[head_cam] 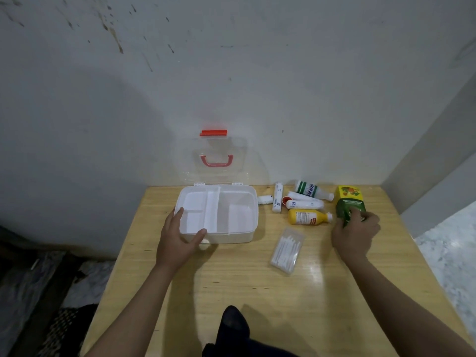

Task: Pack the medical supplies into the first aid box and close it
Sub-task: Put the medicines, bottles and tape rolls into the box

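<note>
The white first aid box [244,237] lies open on the wooden table, its clear lid [219,161] with red handle leaning upright against the wall. A white divided tray sits inside it. My left hand [177,240] grips the box's front left corner. My right hand [356,234] closes around the lower end of a green and yellow carton [349,199] at the right. Between them lie a yellow bottle [307,217], a white and green bottle [311,190], several white rolled bandages [304,203] and a clear pack of cotton swabs [287,249].
The wooden table [231,284] stands in a corner, with walls behind and to the right. A dark object [233,323] sits at the table's near edge. Dark clutter lies on the floor to the left.
</note>
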